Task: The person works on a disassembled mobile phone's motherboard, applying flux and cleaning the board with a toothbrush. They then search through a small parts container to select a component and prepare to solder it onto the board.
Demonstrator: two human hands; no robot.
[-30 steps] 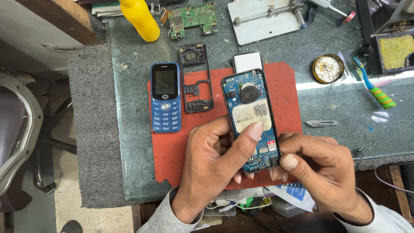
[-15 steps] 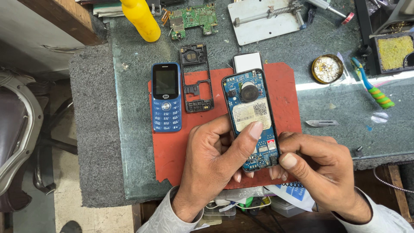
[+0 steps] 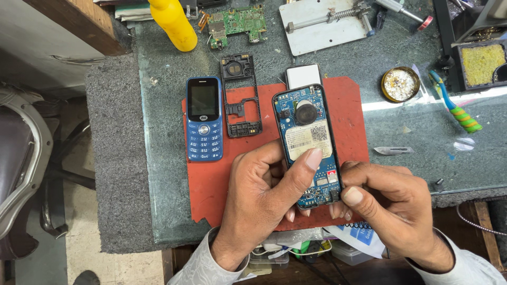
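Observation:
Both my hands hold an opened phone body (image 3: 307, 126), its blue circuit board, round speaker and white label facing up. My left hand (image 3: 264, 200) grips its lower left side with the thumb pressed on the label. My right hand (image 3: 388, 203) pinches the bottom right corner between thumb and fingers. The phone is held over a red mat (image 3: 222, 184). On the mat's left lies a blue keypad phone front (image 3: 204, 119), and beside it a black inner frame (image 3: 240, 95). A white battery (image 3: 303, 75) peeks out behind the held phone.
At the back stand a yellow bottle (image 3: 173, 21), a green circuit board (image 3: 236, 21) and a white board holder (image 3: 325, 21). To the right are a round tin (image 3: 400, 83), a toothbrush (image 3: 457, 111), a small blade (image 3: 393, 150) and a yellow sponge tray (image 3: 483, 63). A chair (image 3: 21, 169) sits left.

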